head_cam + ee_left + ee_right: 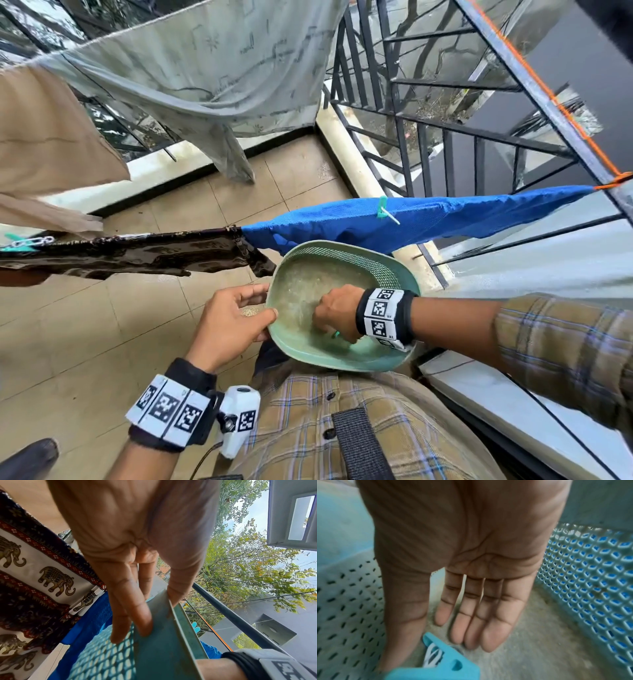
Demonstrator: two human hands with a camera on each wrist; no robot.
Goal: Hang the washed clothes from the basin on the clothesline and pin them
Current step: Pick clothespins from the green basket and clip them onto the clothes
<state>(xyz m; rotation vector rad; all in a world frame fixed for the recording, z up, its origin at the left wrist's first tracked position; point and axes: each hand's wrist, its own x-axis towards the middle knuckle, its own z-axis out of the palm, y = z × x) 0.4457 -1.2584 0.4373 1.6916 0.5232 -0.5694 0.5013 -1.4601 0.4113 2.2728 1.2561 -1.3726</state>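
Balcony tiles below: left hand (pixel 228 321) grips tilted basin (pixel 366 353); right hand (pixel 337 313) fingers (pixel 471 622) straight beside clothespin (pixel 440 660).

Basin (pixel 346 356) interior open around peg (pixel 436 660)

Beige tiled balcony floor (pixel 68 342) in daylight — dark metal railing (pixel 411 113), leafy trees (pixel 248 561) beyond.

clothespin (pixel 436 665) cut off by bottom edge, right hand's (pixel 337 313) fingertips hidden
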